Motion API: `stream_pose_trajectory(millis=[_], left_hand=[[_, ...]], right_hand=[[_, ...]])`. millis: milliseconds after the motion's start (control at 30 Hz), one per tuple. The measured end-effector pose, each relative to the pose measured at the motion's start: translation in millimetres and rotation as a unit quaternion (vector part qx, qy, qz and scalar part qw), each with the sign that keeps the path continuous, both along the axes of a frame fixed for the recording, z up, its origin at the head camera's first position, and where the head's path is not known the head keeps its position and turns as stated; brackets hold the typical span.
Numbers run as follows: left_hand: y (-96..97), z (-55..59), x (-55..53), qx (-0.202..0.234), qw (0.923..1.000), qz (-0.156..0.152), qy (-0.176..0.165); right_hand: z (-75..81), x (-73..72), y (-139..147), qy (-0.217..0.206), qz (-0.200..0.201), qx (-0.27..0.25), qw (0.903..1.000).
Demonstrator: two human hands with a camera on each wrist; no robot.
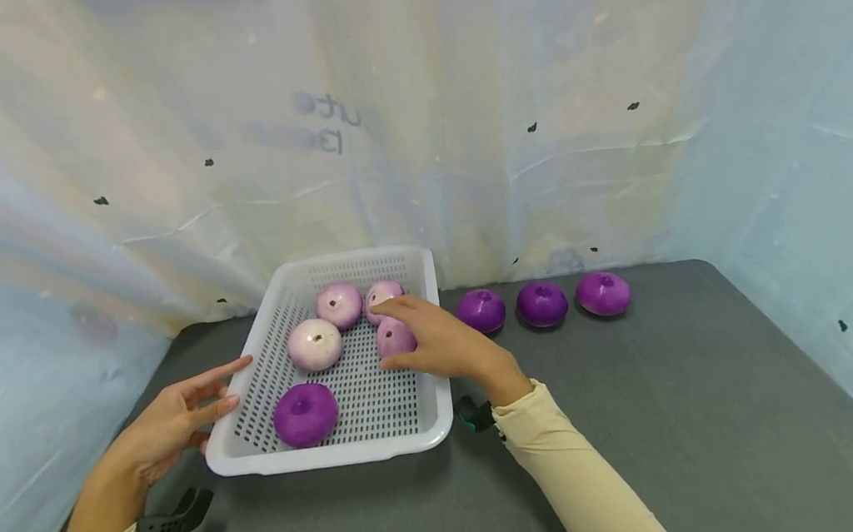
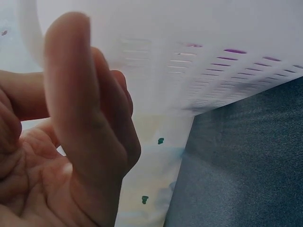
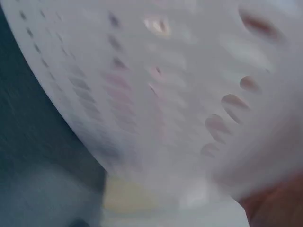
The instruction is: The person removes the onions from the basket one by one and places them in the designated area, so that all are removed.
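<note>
On the dark grey table (image 1: 634, 417), a white perforated basket (image 1: 336, 455) sat toward 8 o'clock of the head view's centre; readings below used the basket as dial. Contents: 5 onions. A dark purple onion (image 1: 306, 415) lay at 7 o'clock and a whitish onion (image 1: 316, 345) near 10 o'clock. 2 pale purple onions (image 1: 339, 306) lay at 12 and 1 o'clock, the latter partly hidden by fingers. A pinkish purple onion (image 1: 394, 337) lay near 2 o'clock.

Left hand (image 1: 176, 423): at 9 o'clock, against the rim, index finger and thumb straight and spread apart, grasping nothing that could be seen. The left wrist view showed a digit upright beside the slotted basket wall.

Right hand (image 1: 443, 336): reached in over the rim at 3 o'clock, thumb and fingers well parted on either side of the pinkish purple onion; whether it gripped that onion could not be told. The right wrist view was blurred, mostly basket wall.

Outside, 3 dark purple onions (image 1: 542, 304) stood in a row toward 3 o'clock, beyond the right hand. Pale sheeting (image 1: 443, 89) with small dark marks hung at 12 o'clock.
</note>
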State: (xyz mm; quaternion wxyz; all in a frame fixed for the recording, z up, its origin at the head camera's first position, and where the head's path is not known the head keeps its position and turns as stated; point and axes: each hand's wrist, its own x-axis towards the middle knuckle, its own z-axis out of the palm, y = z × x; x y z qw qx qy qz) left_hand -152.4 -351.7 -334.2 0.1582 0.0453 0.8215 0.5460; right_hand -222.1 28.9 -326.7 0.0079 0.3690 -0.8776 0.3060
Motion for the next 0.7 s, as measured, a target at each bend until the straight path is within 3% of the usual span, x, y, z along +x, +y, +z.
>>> stream_pose_trajectory(millis=[200,467,700], left_hand=[[0.1,1.5,0.5,0.009,0.9999,-0.003,-0.005],[-1.8,-0.4,-0.6,0.002,1.0,-0.001,-0.009],[-1.5,-1.2,-2.1,0.002,1.0,-0.001,-0.008]], right_hand=[[-11.5,-0.8,-18,0.06,-0.018,0.095,0.9935],[-10.4,-0.5,-25,0.055,-0.049,0.156,0.9851],[-10.3,-10.5,-34,0.071,-0.059,0.237,0.967]])
